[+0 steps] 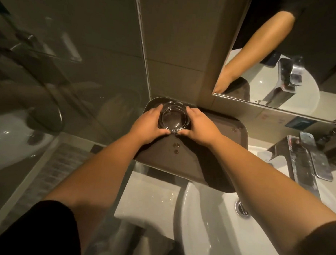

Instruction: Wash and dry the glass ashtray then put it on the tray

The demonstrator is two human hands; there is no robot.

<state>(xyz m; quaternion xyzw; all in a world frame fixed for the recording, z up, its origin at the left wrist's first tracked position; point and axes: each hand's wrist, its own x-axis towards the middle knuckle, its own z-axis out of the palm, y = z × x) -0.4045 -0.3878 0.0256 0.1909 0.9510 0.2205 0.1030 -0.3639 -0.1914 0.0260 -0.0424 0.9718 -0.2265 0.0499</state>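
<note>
The round clear glass ashtray (173, 118) is over the far left corner of the dark brown tray (216, 146), which lies on the counter against the wall. My left hand (148, 126) grips its left side and my right hand (200, 127) grips its right side. Both thumbs meet at its near rim. I cannot tell whether the ashtray rests on the tray or hovers just above it. A few water drops (176, 146) lie on the tray just in front of the ashtray.
A white sink basin (207, 224) with a metal drain (241, 208) lies near right. A chrome faucet (305, 160) stands at right. A mirror (280, 55) hangs above, and a glass shower partition (51, 75) closes the left side.
</note>
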